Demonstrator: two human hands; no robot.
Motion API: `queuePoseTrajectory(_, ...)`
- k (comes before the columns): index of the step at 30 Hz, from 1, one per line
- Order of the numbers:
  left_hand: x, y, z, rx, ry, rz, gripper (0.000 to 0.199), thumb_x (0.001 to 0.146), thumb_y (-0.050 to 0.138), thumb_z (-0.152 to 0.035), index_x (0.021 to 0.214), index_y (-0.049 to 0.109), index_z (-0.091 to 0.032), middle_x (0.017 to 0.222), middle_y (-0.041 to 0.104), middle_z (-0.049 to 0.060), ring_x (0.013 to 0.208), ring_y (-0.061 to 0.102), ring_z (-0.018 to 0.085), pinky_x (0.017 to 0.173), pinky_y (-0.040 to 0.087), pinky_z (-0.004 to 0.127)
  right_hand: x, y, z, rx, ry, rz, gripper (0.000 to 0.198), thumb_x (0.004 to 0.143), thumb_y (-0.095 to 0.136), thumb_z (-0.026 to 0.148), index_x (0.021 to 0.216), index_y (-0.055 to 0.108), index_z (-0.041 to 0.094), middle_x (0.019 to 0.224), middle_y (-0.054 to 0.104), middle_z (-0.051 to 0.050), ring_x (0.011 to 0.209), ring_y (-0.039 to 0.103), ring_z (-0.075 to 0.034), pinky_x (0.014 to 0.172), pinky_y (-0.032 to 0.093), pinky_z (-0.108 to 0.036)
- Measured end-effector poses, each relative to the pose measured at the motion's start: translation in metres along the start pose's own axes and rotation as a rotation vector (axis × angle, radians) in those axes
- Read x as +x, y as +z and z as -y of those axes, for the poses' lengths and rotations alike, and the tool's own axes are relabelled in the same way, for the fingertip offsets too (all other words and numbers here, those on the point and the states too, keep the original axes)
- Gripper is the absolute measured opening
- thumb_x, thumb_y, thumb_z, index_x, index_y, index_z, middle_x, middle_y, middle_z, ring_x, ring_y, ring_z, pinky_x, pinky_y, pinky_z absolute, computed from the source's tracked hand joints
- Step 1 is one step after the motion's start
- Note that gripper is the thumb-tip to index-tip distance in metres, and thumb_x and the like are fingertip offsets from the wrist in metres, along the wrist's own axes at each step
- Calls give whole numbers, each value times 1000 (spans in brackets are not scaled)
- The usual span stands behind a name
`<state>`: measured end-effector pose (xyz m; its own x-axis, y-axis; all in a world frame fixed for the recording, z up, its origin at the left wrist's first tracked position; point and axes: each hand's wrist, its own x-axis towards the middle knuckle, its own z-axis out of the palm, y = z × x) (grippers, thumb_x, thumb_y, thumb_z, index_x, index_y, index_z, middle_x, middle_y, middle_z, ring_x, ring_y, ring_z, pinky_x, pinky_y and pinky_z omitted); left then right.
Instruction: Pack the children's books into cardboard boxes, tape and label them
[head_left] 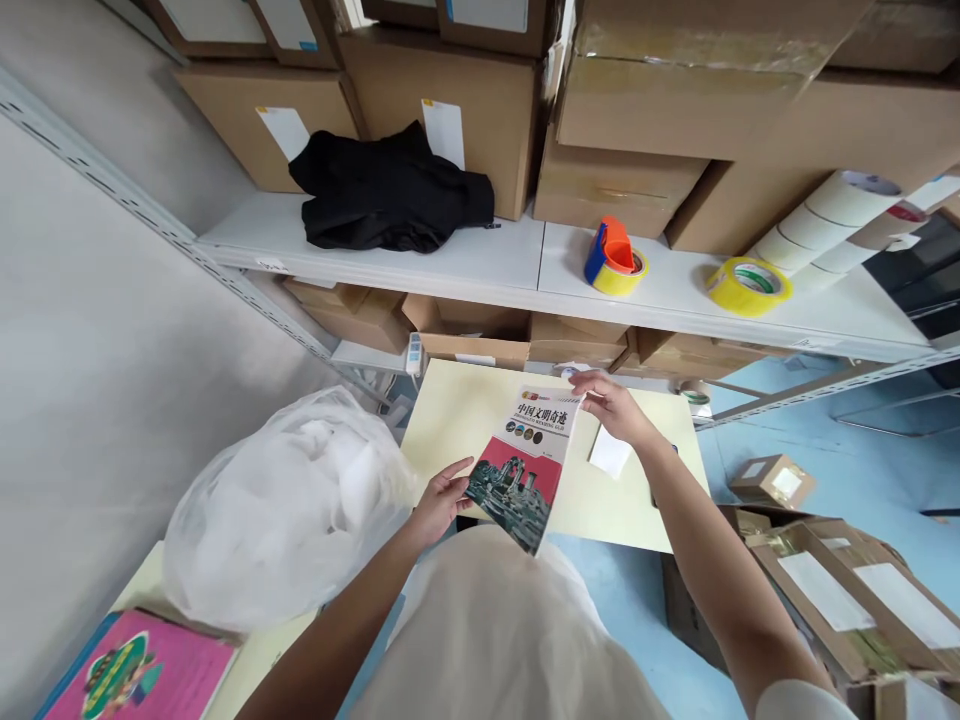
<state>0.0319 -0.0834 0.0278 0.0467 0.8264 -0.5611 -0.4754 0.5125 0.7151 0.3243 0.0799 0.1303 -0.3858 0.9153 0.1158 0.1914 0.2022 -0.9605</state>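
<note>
Between my two hands is a book [523,460] with a white and red cover, Chinese characters and a photo of stone ruins. It is tilted, its lower corner reaching past the front edge of the pale yellow table [637,510]. My left hand [442,503] pinches its left edge, thumb on the cover. At the upper right corner my right hand [611,405] grips it with fingers closed. A white slip of paper [610,452] lies on the table just right of the book.
Left of the table sits a clear bag [277,510] of white packing material, near a pink book [150,670]. The shelf [517,280] ahead carries a black garment [390,195], a tape dispenser [615,260], a yellow tape roll [750,285] and boxes. More cartons [847,590] stand at right.
</note>
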Motion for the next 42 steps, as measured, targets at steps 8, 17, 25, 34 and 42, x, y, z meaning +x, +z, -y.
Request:
queuePoseTrajectory(8, -7, 6, -13, 30, -5, 171, 74, 64, 53, -81, 93, 72, -15, 94, 72, 15, 102, 63, 33, 82, 51, 42, 6, 11, 24, -42, -24, 14, 20, 76, 68, 40, 87, 69, 22, 77, 70, -3, 72, 64, -20, 71, 51, -35)
queuePoseTrajectory(17, -23, -3, -50, 636, 477, -66, 42, 71, 69, -45, 103, 64, -17, 97, 71, 8, 83, 67, 20, 71, 52, 28, 27, 35, 39, -289, -55, -3, 20, 78, 64, 35, 89, 73, 22, 83, 74, -3, 74, 68, -21, 67, 51, -31)
queuePoseTrajectory(25, -16, -2, -51, 249, 421, -188, 40, 67, 71, -50, 89, 59, -18, 74, 67, 0, 67, 65, 13, 68, 54, 28, 10, 22, 34, 97, 218, 140, 45, 71, 72, 48, 106, 66, 19, 90, 73, -6, 77, 69, -20, 63, 55, -29)
queuePoseTrajectory(34, -12, 11, -43, 113, 291, -56, 44, 63, 75, -50, 89, 59, -18, 83, 67, 3, 74, 66, 15, 73, 54, 32, -18, 34, 17, 315, 252, -122, 42, 69, 73, 48, 95, 52, 24, 84, 72, -2, 71, 69, -18, 64, 56, -32)
queuePoseTrajectory(42, -10, 6, -54, 438, 245, 108, 55, 70, 67, -54, 110, 64, -17, 94, 69, 8, 80, 64, 18, 68, 51, 27, -27, 28, 8, 301, 309, -196, 42, 68, 72, 48, 94, 51, 22, 75, 70, 0, 65, 67, -17, 55, 54, -28)
